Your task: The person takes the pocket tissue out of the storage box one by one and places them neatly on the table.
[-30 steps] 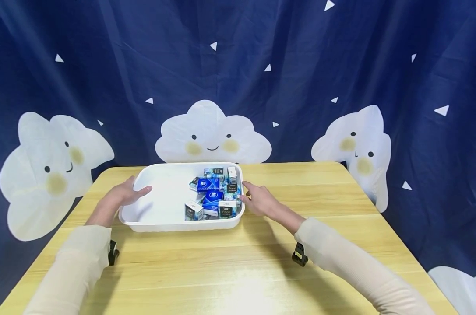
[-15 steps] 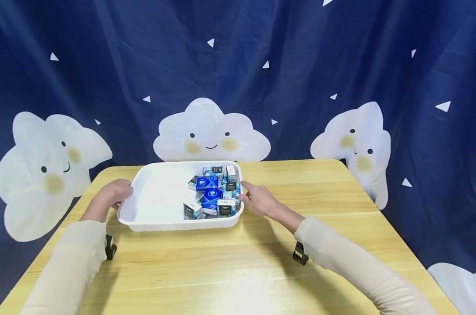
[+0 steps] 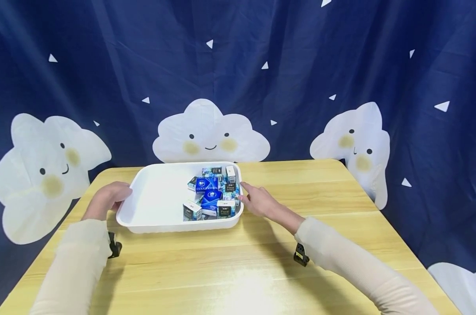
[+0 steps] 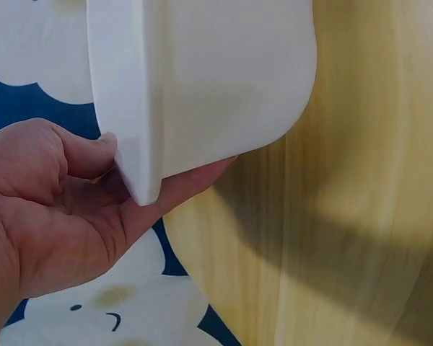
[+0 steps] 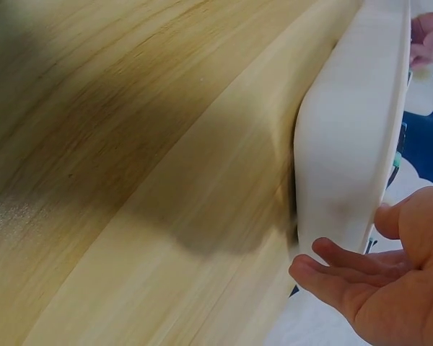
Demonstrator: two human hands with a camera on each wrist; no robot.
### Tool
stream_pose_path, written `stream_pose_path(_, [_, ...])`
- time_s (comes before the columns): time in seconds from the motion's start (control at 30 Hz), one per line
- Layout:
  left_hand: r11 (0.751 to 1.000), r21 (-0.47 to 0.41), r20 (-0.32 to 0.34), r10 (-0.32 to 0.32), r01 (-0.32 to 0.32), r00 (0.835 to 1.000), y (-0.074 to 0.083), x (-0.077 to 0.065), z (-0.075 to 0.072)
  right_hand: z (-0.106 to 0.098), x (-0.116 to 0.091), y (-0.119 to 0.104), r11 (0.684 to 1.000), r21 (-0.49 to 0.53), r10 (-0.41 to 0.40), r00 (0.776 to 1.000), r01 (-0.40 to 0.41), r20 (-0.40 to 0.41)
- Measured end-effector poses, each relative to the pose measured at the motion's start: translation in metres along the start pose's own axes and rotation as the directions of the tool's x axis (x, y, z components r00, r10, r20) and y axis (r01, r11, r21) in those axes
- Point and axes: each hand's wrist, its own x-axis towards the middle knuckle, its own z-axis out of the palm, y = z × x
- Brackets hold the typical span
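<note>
A white plastic tray (image 3: 159, 192) with rounded corners lies at the far side of the wooden table. Small boxes, among them two deep blue boxes (image 3: 212, 201) and several black-and-teal printed ones (image 3: 226, 209), are heaped at its right end. My left hand (image 3: 111, 197) grips the tray's left end; in the left wrist view its thumb meets the rim and the fingers run below along the outer wall. At the right end, my right hand (image 3: 258, 201) holds the tray, thumb at the rim and fingertips low by the base in the right wrist view.
The wooden table (image 3: 206, 271) extends in front of the tray and to its right. Behind its back edge hangs a dark blue curtain (image 3: 238, 65) printed with smiling clouds. A black wrist camera (image 3: 301, 255) sits under the right sleeve.
My left hand has moved from over the tray's left rim to its outer end and taken hold there. The right hand stays at the right end, and the boxes lie the same.
</note>
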Motion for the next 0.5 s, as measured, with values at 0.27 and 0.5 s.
stream_pose_path(0.27, [1.000,-0.031,-0.028,0.001,-0.001,1.000,-0.0040,-0.0015,0.0015,0.0005,-0.0003,0.0006,1.000,0.001,0.004,1.000,-0.004,0.004])
stream_pose_path(0.5, [0.999,-0.039,-0.056,0.010,-0.012,0.998,-0.0063,-0.0019,0.0014,0.0003,-0.0013,-0.0003,1.000,0.015,-0.001,1.000,0.001,-0.007])
